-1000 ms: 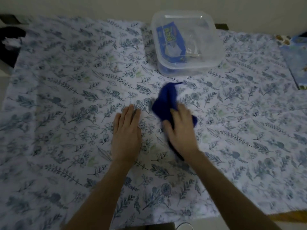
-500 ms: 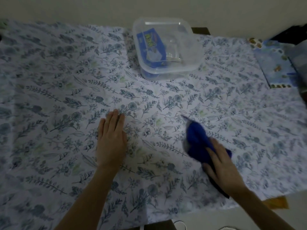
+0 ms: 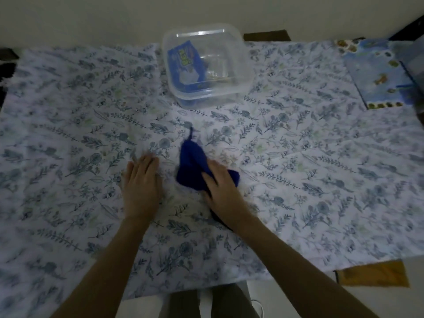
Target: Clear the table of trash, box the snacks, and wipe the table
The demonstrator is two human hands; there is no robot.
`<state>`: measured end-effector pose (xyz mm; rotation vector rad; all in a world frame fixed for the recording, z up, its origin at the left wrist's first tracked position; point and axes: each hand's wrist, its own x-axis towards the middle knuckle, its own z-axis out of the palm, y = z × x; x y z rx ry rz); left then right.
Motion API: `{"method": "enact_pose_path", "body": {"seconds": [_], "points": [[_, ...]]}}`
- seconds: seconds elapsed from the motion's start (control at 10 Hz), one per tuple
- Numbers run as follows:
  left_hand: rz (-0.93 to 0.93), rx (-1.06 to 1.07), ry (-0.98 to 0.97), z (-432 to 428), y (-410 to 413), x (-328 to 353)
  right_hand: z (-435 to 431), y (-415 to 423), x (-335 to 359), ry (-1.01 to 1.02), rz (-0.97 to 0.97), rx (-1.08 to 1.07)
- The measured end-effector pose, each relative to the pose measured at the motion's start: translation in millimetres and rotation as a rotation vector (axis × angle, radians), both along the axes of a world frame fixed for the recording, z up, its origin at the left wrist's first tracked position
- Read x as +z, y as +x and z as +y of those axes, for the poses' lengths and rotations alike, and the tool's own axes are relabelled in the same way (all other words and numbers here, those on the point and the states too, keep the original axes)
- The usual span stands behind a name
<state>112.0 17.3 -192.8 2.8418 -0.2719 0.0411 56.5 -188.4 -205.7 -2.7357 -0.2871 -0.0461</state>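
Note:
A dark blue cloth [image 3: 192,166] lies bunched on the floral tablecloth [image 3: 298,168] near the table's middle. My right hand [image 3: 220,191] presses down on the cloth's near part with fairly straight fingers; a dark tail of the cloth trails under my wrist. My left hand [image 3: 142,187] rests flat on the tablecloth just left of the cloth, fingers together. At the back centre stands a clear plastic box [image 3: 238,72] with its lid on. Inside it are a blue snack packet [image 3: 183,63] and something clear that I cannot make out.
A blue patterned sheet [image 3: 378,72] lies at the back right corner. An orange piece [image 3: 376,274] shows beneath the tablecloth's front right edge. Dark objects [image 3: 6,65] sit off the table's far left. My legs [image 3: 206,304] are at the front edge.
My right hand swept the blue cloth out to the right, then back toward the middle beside my left hand. The left hand stayed flat on the tablecloth.

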Motion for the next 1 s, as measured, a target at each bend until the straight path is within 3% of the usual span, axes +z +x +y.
{"method": "enact_pose_path", "body": {"seconds": [0.2, 0.4, 0.7, 0.8, 0.9, 1.0], "points": [[-0.008, 0.019, -0.169, -77.0, -22.5, 8.2, -79.4, -67.5, 0.3, -0.048, -0.009, 0.026], [0.053, -0.108, -0.254, -176.5, -35.4, 13.3, -169.8, -105.4, 4.9, -0.032, -0.039, -0.219], [0.208, -0.331, -0.056, -256.1, -65.4, 24.5, -283.7, -110.1, 26.1, -0.115, 0.085, -0.705], [0.261, -0.362, 0.054, -253.7, -70.1, 24.1, -314.1, -110.8, 34.9, -0.160, 0.219, -0.749], [0.324, -0.400, 0.098, -242.1, -72.1, 33.8, -313.0, -106.9, 46.0, -0.278, 0.267, -0.720], [0.353, -0.378, 0.171, -223.7, -72.1, 46.3, -275.1, -81.6, 67.2, -0.269, 0.250, -0.637]]}}
